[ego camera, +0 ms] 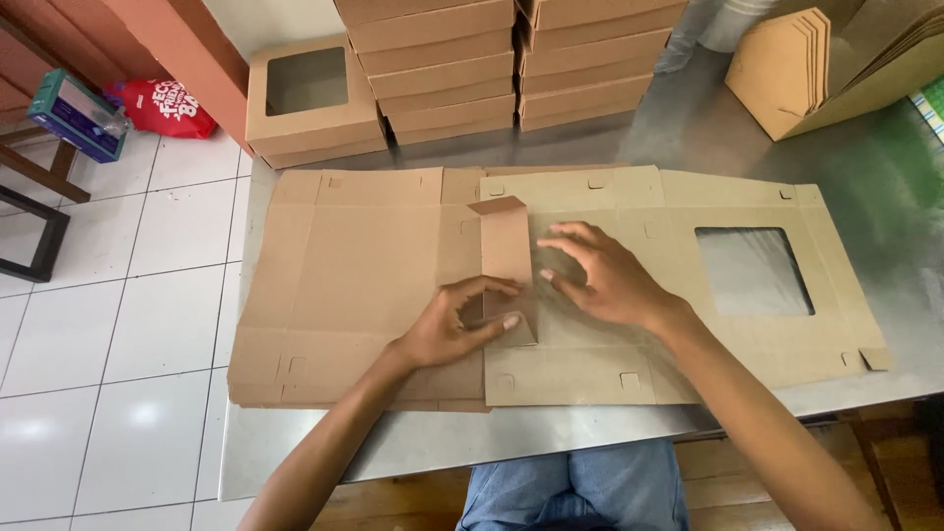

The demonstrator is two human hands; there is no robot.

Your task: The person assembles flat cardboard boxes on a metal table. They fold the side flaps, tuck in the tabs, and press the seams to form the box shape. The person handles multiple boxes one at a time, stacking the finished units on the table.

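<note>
A flat brown cardboard box blank (600, 285) with a clear window (752, 270) lies unfolded on a steel table (688, 128), on top of a stack of similar blanks (344, 285). My left hand (454, 324) pinches the lower end of a narrow side flap (506, 251) that is folded up from the blank. My right hand (605, 275) rests just right of that flap, fingers spread and pressing on the blank's middle panel.
Two tall stacks of folded boxes (511, 59) stand at the table's back, with a windowed assembled box (310, 98) to their left. More flat cardboard pieces (816, 69) lean at the back right. White tiled floor (118, 295) lies left of the table.
</note>
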